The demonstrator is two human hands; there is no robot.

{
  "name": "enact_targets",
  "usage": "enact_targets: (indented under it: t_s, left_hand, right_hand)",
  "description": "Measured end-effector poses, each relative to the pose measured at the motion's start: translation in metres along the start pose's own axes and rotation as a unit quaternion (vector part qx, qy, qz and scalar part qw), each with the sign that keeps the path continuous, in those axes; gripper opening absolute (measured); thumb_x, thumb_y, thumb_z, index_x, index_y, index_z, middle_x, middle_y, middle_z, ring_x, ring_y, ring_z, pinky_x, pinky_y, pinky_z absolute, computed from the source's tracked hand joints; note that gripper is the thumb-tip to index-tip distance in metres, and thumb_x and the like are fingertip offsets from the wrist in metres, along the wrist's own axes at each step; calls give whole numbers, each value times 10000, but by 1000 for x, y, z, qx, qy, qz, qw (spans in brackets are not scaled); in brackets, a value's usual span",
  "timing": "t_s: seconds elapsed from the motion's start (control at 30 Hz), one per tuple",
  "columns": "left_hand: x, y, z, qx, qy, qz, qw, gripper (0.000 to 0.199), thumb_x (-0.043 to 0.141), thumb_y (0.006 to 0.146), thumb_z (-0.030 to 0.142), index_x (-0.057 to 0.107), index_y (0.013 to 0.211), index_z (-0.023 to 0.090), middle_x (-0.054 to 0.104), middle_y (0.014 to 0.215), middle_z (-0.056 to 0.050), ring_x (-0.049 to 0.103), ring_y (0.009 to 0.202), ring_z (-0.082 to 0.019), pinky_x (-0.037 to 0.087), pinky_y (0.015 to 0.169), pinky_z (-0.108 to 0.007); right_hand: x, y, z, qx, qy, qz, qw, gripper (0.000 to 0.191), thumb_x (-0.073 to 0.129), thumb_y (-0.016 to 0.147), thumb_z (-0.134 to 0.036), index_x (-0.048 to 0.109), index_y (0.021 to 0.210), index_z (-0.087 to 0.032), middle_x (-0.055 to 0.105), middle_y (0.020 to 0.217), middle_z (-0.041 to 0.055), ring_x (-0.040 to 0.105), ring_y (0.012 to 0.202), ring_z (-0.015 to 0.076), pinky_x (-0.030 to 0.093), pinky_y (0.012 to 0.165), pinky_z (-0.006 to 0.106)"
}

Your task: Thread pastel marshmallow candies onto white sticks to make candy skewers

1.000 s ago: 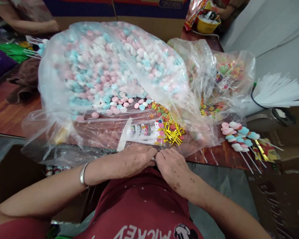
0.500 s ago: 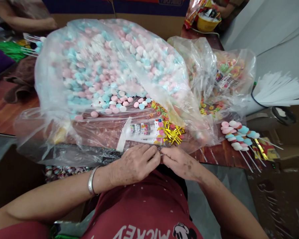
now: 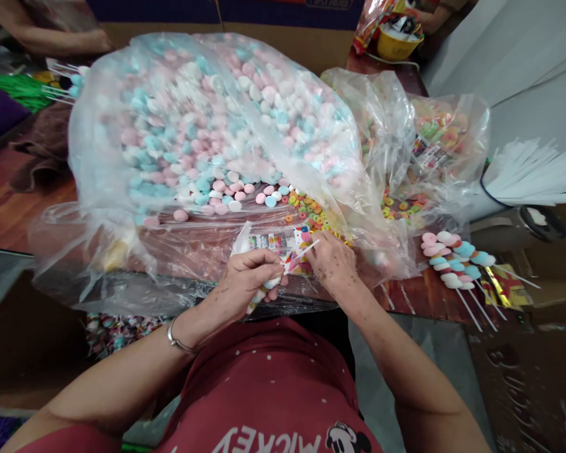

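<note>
My left hand (image 3: 248, 277) is closed around a marshmallow skewer (image 3: 270, 288) in a printed clear wrapper. Its white stick (image 3: 307, 250) points up and right out of the gathered wrapper mouth. Over the pile of gold twist ties (image 3: 343, 239), my right hand (image 3: 334, 265) is bent with its fingers down; the fingertips are partly hidden, so what they pinch does not show. A stack of printed wrapper bags (image 3: 264, 242) lies just beyond my left hand, partly covered by it.
A large clear bag of pink, blue and white marshmallows (image 3: 193, 126) fills the table's middle. Ring candies (image 3: 311, 211) lie beside it. Several finished skewers (image 3: 455, 255) rest at right, near a bundle of white sticks (image 3: 532, 173). Other people's arms (image 3: 51, 34) show at the far side.
My hands were together at the table edge. Now they are apart: the left has lifted the wrapped skewer into view, and the right has moved forward onto the gold twist ties.
</note>
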State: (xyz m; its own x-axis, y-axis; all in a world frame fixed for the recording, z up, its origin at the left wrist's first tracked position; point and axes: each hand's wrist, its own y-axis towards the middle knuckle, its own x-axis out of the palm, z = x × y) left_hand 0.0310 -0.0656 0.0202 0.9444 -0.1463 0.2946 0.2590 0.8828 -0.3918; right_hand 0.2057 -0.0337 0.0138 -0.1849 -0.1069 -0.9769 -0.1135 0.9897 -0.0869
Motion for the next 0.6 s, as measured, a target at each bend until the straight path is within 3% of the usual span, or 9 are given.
enact_targets:
  t_s: [0.17, 0.3, 0.37, 0.43, 0.53, 0.6]
  left_hand:
    - [1, 5, -2, -45, -111, -10, 993, 178, 726, 661, 229, 571, 709, 157, 676, 585, -22, 531, 375, -106, 387, 349, -182]
    - [4, 6, -5, -63, -179, -29, 981, 211, 730, 655, 218, 543, 744, 173, 676, 586, -20, 525, 366, -110, 388, 351, -186]
    - [10, 6, -7, -65, -207, -50, 975, 215, 728, 655, 220, 534, 736, 174, 676, 596, -20, 521, 366, -104, 387, 355, -185]
    - [18, 6, -9, -63, -224, -72, 970, 218, 727, 657, 227, 526, 723, 175, 678, 601, -21, 520, 363, -102, 384, 353, -184]
    - [30, 6, -13, -64, -230, -100, 966, 213, 724, 667, 239, 529, 722, 171, 683, 601, -28, 524, 359, -104, 376, 346, -182]
    - [35, 6, -15, -67, -224, -108, 966, 206, 723, 671, 240, 542, 735, 165, 686, 601, -31, 529, 358, -105, 373, 344, -179]
  right_hand:
    - [0, 1, 11, -25, 89, 45, 995, 230, 461, 915, -216, 689, 886, -204, 709, 943, 68, 633, 842, 205, 446, 736, 308]
    - [-3, -10, 25, -37, 249, 158, 955, 209, 509, 899, -273, 708, 859, -222, 733, 881, 35, 657, 818, 187, 482, 777, 320]
    - [1, -17, 25, -14, 348, 231, 908, 179, 550, 881, -292, 713, 915, -228, 739, 858, 22, 665, 757, 166, 508, 736, 309]
    - [9, -24, 20, 17, 471, 268, 840, 154, 595, 857, -304, 708, 927, -225, 732, 784, 3, 645, 644, 139, 520, 645, 284]
    - [25, -33, 11, 46, 612, 258, 746, 107, 660, 811, -294, 709, 867, -217, 704, 709, -23, 600, 556, 103, 501, 558, 238]
    - [33, -38, 8, 54, 648, 225, 726, 110, 678, 797, -291, 720, 867, -217, 689, 697, -30, 589, 553, 94, 497, 554, 227]
